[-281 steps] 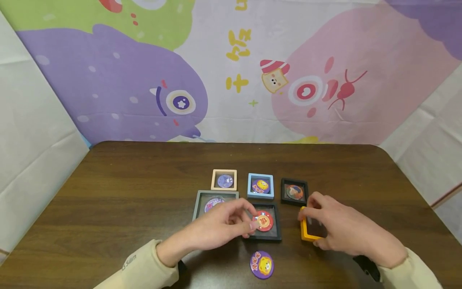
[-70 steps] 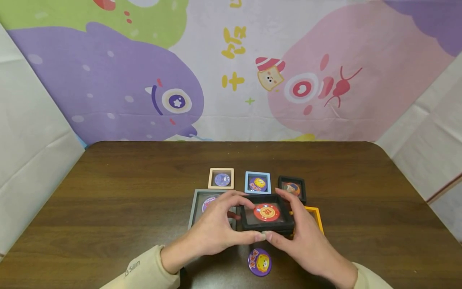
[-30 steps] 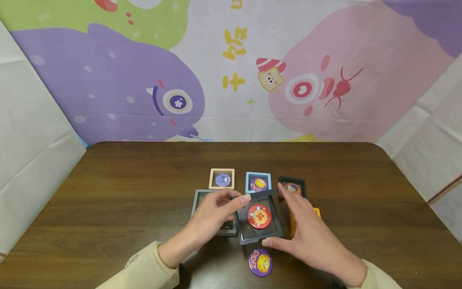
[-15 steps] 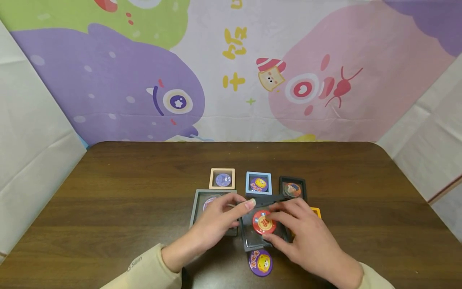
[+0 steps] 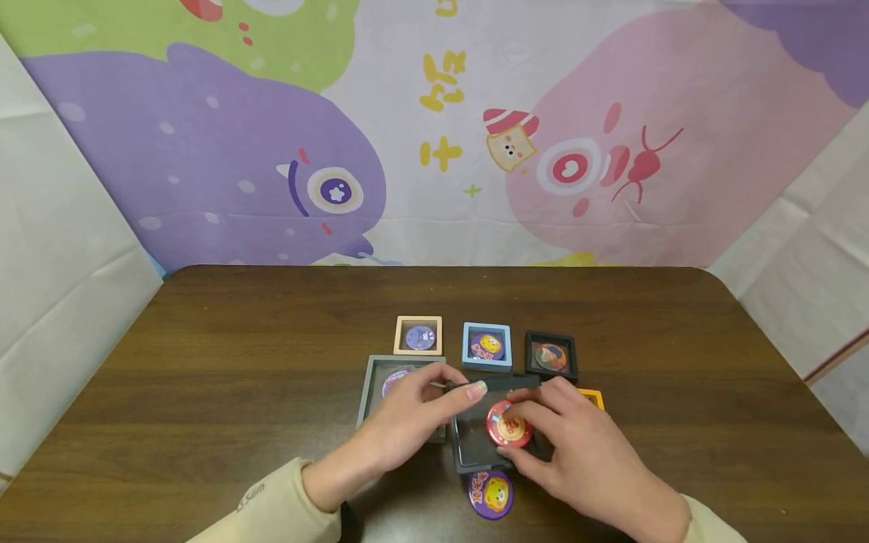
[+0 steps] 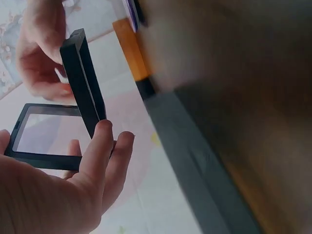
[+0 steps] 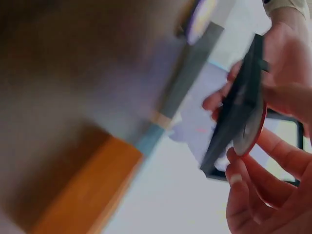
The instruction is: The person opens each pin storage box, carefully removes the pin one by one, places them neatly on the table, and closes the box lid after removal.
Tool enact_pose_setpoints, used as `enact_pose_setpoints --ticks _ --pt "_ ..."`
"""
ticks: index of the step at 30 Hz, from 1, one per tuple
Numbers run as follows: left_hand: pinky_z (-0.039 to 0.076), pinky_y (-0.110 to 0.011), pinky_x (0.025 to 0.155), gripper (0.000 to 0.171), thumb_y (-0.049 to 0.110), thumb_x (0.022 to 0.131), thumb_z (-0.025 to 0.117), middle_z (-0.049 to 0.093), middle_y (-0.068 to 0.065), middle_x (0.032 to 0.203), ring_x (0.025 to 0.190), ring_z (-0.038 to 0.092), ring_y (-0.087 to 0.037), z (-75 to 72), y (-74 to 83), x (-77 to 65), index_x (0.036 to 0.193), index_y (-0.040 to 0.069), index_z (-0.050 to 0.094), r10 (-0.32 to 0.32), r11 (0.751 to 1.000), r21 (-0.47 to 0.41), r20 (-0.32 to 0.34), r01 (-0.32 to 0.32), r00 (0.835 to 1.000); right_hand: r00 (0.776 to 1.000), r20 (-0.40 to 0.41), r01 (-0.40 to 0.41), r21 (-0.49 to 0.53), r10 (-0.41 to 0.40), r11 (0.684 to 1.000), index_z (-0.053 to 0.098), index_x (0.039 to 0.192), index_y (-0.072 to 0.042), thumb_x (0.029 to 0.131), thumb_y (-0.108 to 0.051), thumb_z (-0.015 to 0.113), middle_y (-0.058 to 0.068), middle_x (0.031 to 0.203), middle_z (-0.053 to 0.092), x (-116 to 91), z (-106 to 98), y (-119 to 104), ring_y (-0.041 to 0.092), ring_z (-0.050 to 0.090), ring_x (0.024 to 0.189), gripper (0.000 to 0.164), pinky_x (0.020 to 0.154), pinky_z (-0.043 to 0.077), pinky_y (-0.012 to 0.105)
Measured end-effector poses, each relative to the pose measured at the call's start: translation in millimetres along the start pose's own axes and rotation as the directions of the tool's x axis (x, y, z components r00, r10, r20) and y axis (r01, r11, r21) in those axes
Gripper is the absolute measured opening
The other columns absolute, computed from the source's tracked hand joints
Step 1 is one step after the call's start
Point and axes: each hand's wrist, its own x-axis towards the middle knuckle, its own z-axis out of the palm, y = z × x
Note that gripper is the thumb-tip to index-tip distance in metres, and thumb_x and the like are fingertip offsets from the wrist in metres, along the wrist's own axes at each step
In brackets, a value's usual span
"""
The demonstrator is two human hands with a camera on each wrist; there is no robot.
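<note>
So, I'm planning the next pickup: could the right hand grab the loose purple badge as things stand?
Probably not yet: the right hand pinches the red badge, though the loose purple badge looks uncovered on its near side.

I wear beige sleeves point(image 5: 292, 501); my button badge point(image 5: 509, 431) is red with a yellow centre, my display frame point(image 5: 475, 445) black, the near badge point(image 5: 494, 498) purple with a yellow cartoon animal.

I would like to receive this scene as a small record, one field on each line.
left hand: holds the open black frame
right hand: pinches the red badge
back row, left to right: beige frame, blue frame, small black frame
beside left hand: gray frame
behind right hand: yellow frame, mostly hidden
front: purple badge on the table
</note>
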Motion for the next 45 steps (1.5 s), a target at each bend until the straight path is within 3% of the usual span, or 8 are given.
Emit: enact_pose_setpoints --ticks 4,10,15,21,33,41,43,45 --pt "0.045 -0.035 0.072 0.042 0.066 0.079 0.053 0.060 0.009 0.101 0.091 0.056 -0.012 -8.4 0.3 3.2 0.101 0.031 0.057 0.027 0.997 0.075 -0.072 -0.021 0.997 0.999 0.016 0.028 0.002 -0.028 1.000 0.063 0.103 -0.024 0.070 -0.037 0.074 -0.013 0.106 0.055 1.6 -12.6 3.2 0.003 0.050 0.092 0.037 0.069 0.049 0.025" --pt "0.044 -0.036 0.075 0.043 0.067 0.077 0.054 0.059 0.011 0.103 0.095 0.054 -0.010 -17.9 -1.0 6.1 0.100 0.031 0.057 0.025 0.996 0.091 -0.129 -0.013 0.991 0.981 0.190 0.051 -0.048 -0.041 0.998 0.058 0.101 -0.026 0.067 -0.034 0.075 -0.019 0.098 0.051 -0.6 -28.0 7.0 -0.002 0.050 0.084 0.039 0.067 0.048 0.024" --pt "0.044 -0.036 0.076 0.044 0.069 0.077 0.053 0.057 0.013 0.105 0.095 0.054 -0.010 -19.1 -1.9 7.6 0.099 0.032 0.057 0.015 0.995 0.105 -0.129 -0.002 0.992 0.929 0.368 0.067 -0.035 -0.049 0.997 0.055 0.097 -0.027 0.067 -0.035 0.075 -0.019 0.092 0.048 -3.9 -30.7 7.2 -0.001 0.046 0.080 0.037 0.064 0.047 0.022" --pt "0.043 -0.036 0.080 0.045 0.069 0.076 0.053 0.057 0.012 0.107 0.098 0.053 -0.009 -19.1 -2.6 8.4 0.100 0.032 0.057 0.014 0.992 0.124 -0.111 0.000 0.994 0.867 0.492 0.084 0.024 -0.085 0.996 0.053 0.094 -0.027 0.068 -0.032 0.076 -0.020 0.089 0.046 -6.3 -25.1 7.1 0.003 0.039 0.082 0.035 0.068 0.043 0.021" --pt "0.045 -0.033 0.078 0.044 0.066 0.078 0.055 0.059 0.009 0.104 0.096 0.055 -0.008 -17.8 -2.9 8.0 0.099 0.028 0.057 0.041 0.990 0.139 -0.078 -0.030 0.996 0.771 0.634 0.026 0.060 -0.058 0.998 0.053 0.096 -0.030 0.069 -0.028 0.074 -0.021 0.088 0.041 -13.6 -14.4 2.8 0.004 0.039 0.080 0.034 0.068 0.043 0.023" --pt "0.044 -0.033 0.080 0.043 0.068 0.077 0.054 0.057 0.012 0.108 0.099 0.054 -0.007 -17.5 -2.5 6.9 0.098 0.031 0.057 0.036 0.988 0.152 -0.069 -0.025 0.997 0.786 0.615 0.037 0.050 -0.060 0.998 0.054 0.097 -0.029 0.069 -0.031 0.074 -0.020 0.090 0.042 -12.8 -14.9 2.9 0.003 0.040 0.080 0.034 0.069 0.044 0.024" --pt "0.044 -0.033 0.079 0.042 0.068 0.077 0.054 0.058 0.012 0.108 0.099 0.054 -0.007 -17.3 -2.6 6.9 0.098 0.031 0.057 0.037 0.988 0.150 -0.069 -0.027 0.997 0.823 0.562 0.065 0.053 -0.083 0.996 0.053 0.094 -0.029 0.069 -0.032 0.075 -0.020 0.091 0.042 -10.6 -17.5 4.9 0.003 0.040 0.080 0.033 0.069 0.043 0.023" --pt "0.044 -0.033 0.079 0.042 0.067 0.077 0.054 0.058 0.011 0.108 0.099 0.054 -0.007 -17.0 -2.8 7.0 0.098 0.031 0.057 0.036 0.989 0.144 -0.069 -0.026 0.997 0.887 0.440 0.120 0.065 -0.136 0.991 0.053 0.091 -0.028 0.068 -0.031 0.076 -0.019 0.092 0.043 -7.1 -19.7 8.2 0.002 0.042 0.080 0.033 0.068 0.043 0.022"
